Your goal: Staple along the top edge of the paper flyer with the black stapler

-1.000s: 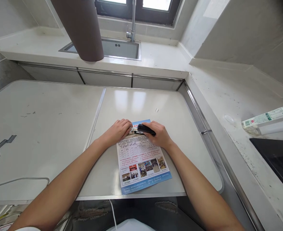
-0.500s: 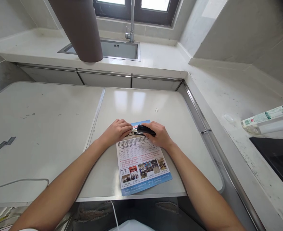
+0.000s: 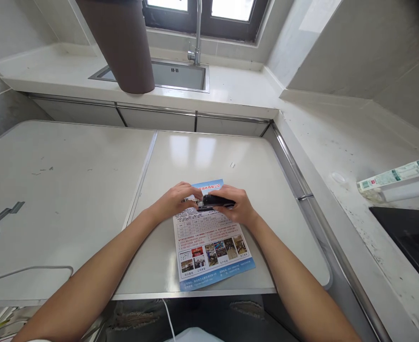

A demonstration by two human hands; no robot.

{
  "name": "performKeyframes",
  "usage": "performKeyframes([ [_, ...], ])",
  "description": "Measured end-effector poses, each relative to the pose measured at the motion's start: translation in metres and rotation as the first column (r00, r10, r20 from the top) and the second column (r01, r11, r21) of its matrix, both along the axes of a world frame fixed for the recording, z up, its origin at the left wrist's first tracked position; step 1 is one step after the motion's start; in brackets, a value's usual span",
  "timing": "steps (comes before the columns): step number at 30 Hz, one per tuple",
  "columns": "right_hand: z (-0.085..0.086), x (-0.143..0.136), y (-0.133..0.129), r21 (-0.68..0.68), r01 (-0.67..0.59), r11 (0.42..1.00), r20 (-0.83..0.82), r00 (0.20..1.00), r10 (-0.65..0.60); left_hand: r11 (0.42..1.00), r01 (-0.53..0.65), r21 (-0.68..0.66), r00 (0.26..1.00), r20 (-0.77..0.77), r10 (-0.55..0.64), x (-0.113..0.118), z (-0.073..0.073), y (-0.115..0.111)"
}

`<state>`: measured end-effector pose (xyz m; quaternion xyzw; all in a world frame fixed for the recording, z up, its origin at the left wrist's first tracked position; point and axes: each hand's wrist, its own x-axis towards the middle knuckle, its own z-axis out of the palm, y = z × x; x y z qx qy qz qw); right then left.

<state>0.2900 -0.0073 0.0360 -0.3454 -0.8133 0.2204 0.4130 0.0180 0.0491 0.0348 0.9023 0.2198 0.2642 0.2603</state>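
Note:
A black stapler (image 3: pixel 218 201) lies sideways above a printed flyer (image 3: pixel 209 232) with a blue border, a table and small photos. My right hand (image 3: pixel 237 203) is wrapped round the stapler's right part. My left hand (image 3: pixel 180 201) is closed at the stapler's left end, its thumb and forefinger on or near the tip; whether it pinches anything small there cannot be made out. Both hands are over the upper part of the flyer, which rests on the white table (image 3: pixel 202 166) near its front edge.
A brown cylinder (image 3: pixel 131 52) stands out in front of the sink (image 3: pixel 181 76) with its faucet (image 3: pixel 196 47). On the right counter are a plastic package (image 3: pixel 398 175) and a black panel (image 3: pixel 409 232). Grey tape pieces (image 3: pixel 4 213) and a cable (image 3: pixel 27 270) are at the left.
The stapler has come slightly down and left, off the flyer's top area. My left hand has moved from the flyer's top left to the stapler's end, and more of the red heading shows.

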Motion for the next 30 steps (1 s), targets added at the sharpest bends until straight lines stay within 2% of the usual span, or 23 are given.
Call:
performKeyframes([
  [3,-0.007,-0.012,-0.004,0.034,-0.106,0.994,0.078,0.992,0.103,1.000,0.012,0.001,0.999,-0.053,-0.012,0.004,-0.006,-0.004],
  [6,-0.013,-0.017,-0.006,0.031,-0.118,0.993,0.117,0.987,0.113,0.998,0.056,0.017,0.995,-0.086,-0.054,0.004,-0.009,-0.003],
  [8,-0.012,-0.018,-0.006,0.034,-0.093,0.995,0.105,0.991,0.089,0.999,0.043,0.009,0.997,-0.070,-0.042,0.004,-0.007,-0.002],
  [10,-0.009,-0.017,-0.005,0.038,-0.011,0.999,0.077,0.997,0.008,0.998,-0.061,-0.014,0.997,-0.039,0.060,0.005,-0.005,-0.001],
  [12,-0.004,-0.015,-0.004,0.030,0.139,0.990,0.057,0.988,-0.140,0.969,-0.245,-0.031,0.970,-0.019,0.244,0.007,-0.003,0.001],
  [14,-0.002,-0.011,0.000,0.024,0.321,0.947,0.051,0.945,-0.322,0.918,-0.397,-0.007,0.917,-0.048,0.396,0.009,-0.004,0.003],
  [15,-0.002,-0.008,0.002,0.027,0.407,0.913,0.049,0.912,-0.408,0.903,-0.429,0.026,0.899,-0.082,0.429,0.009,-0.005,0.004],
  [17,-0.004,-0.002,0.006,0.037,0.551,0.834,0.045,0.833,-0.552,0.905,-0.413,0.101,0.889,-0.172,0.425,0.009,-0.010,0.006],
  [19,-0.008,0.006,0.010,0.035,0.651,0.759,0.050,0.757,-0.652,0.926,-0.350,0.141,0.895,-0.243,0.375,0.008,-0.013,0.007],
  [23,-0.014,0.019,0.017,0.021,0.755,0.655,0.096,0.651,-0.753,0.953,-0.273,0.131,0.919,-0.258,0.299,0.005,-0.017,0.008],
  [25,-0.016,0.022,0.018,0.022,0.767,0.641,0.104,0.636,-0.765,0.953,-0.267,0.141,0.925,-0.239,0.295,0.005,-0.017,0.008],
  [30,-0.018,0.023,0.021,0.016,0.758,0.652,0.127,0.646,-0.753,0.966,-0.221,0.136,0.936,-0.248,0.249,0.004,-0.019,0.010],
])
